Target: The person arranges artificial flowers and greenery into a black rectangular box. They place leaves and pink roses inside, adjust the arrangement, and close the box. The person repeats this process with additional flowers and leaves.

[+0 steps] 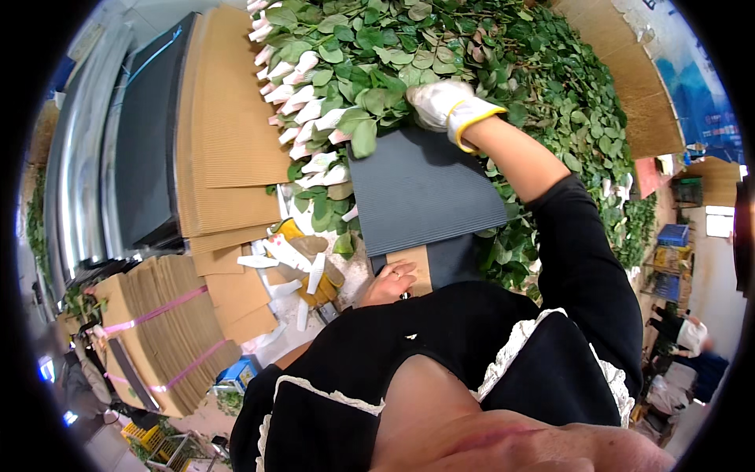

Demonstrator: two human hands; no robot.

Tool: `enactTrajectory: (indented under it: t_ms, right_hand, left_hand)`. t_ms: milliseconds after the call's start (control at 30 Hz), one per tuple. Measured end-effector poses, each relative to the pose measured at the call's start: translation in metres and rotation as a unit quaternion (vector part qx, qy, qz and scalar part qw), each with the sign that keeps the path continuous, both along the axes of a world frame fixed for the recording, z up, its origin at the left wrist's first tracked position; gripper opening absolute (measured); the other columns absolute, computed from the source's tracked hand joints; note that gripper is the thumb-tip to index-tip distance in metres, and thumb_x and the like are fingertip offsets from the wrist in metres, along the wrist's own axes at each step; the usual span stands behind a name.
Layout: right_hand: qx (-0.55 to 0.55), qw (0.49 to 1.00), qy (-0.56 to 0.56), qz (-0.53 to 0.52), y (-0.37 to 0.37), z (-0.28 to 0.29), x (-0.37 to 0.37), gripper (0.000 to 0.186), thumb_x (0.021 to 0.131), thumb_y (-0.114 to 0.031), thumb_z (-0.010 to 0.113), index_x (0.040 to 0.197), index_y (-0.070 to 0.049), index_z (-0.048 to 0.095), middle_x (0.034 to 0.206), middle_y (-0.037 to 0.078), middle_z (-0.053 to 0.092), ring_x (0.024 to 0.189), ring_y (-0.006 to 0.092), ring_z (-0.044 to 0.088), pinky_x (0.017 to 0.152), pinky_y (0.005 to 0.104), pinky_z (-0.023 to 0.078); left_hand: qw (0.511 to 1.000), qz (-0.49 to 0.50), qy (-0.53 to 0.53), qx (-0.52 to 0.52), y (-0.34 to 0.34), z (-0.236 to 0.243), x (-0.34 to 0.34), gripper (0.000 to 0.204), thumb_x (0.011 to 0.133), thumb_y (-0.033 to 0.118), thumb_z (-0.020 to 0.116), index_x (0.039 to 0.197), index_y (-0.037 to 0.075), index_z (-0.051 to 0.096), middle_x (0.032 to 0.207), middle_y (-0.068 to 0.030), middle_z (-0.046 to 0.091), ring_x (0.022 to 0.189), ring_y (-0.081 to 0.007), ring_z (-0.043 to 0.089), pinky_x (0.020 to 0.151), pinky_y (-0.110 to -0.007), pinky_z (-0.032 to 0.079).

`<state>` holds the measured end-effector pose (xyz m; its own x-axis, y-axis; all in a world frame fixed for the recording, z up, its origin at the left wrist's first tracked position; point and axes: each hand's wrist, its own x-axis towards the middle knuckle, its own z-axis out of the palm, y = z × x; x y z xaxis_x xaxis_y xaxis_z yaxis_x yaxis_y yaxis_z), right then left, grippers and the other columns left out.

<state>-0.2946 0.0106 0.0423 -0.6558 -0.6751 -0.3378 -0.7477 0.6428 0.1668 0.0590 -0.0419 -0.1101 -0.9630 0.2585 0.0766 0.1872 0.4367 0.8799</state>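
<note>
My right hand (440,106), in a white glove with a yellow cuff, reaches into a big heap of leafy green stems (550,86). Its fingers look curled, but leaves and the glove hide what lies in them. Below it lies a dark grey corrugated sheet (425,189), its far edge against the leaves. Bare and wearing a ring, my left hand (389,283) rests at the sheet's near edge, with fingers laid out over a tan cardboard strip (414,263). Pale flower heads in white sleeves (303,102) line the heap's left side.
Tan corrugated sheets (244,118) and dark sheets (149,134) stand at the left. Nearer is a strapped cardboard bundle (157,330). White strips (287,252) lie over a yellow-brown work glove (322,287). A cardboard wall (637,86) bounds the heap at right; another person (692,338) is far right.
</note>
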Motion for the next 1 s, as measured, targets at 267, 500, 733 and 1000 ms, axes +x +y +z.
enactTrajectory:
  t_ms: [267,500,733,1000]
  right_hand:
    - [-0.12,0.974,-0.177,0.081,-0.006,0.041,-0.016,0.027,0.085,-0.021,0.057,0.107,-0.006,0.062,0.095,0.019,0.068,0.092,0.0364,0.066,0.08,0.0427,0.054]
    - [-0.225,0.965,0.055,-0.124,-0.044,-0.011,-0.127,0.025,0.084,-0.013,0.052,0.098,-0.003,0.07,0.107,0.019,0.068,0.096,0.0348,0.067,0.081,0.042,0.054]
    - [-0.154,0.982,0.059,-0.096,-0.043,0.003,-0.126,0.024,0.083,-0.012,0.056,0.1,-0.006,0.072,0.109,0.014,0.07,0.098,0.0306,0.068,0.08,0.0427,0.055]
    - [-0.101,0.97,0.213,-0.064,-0.004,0.082,-0.123,0.023,0.086,-0.014,0.055,0.096,-0.006,0.073,0.103,0.015,0.071,0.094,0.0297,0.069,0.08,0.0437,0.055]
  left_hand:
    - [1.0,0.021,0.008,0.015,-0.006,0.014,-0.005,0.028,0.073,0.004,0.066,0.101,0.001,0.063,0.126,-0.0158,0.059,0.122,-0.0365,0.05,0.099,-0.043,0.045]
    - [0.999,-0.025,0.014,-0.04,-0.018,-0.031,0.001,0.034,0.083,0.028,0.064,0.114,0.013,0.064,0.134,-0.0108,0.056,0.127,-0.0303,0.049,0.105,-0.043,0.036]
    - [0.998,-0.021,-0.029,-0.042,-0.019,-0.032,0.004,0.031,0.086,0.028,0.059,0.111,0.013,0.068,0.132,-0.0076,0.058,0.128,-0.0281,0.049,0.106,-0.04,0.035]
    - [0.999,-0.001,-0.001,-0.039,-0.013,-0.015,0.002,0.029,0.082,0.024,0.069,0.107,0.01,0.068,0.128,-0.0107,0.06,0.126,-0.0301,0.049,0.105,-0.041,0.037]
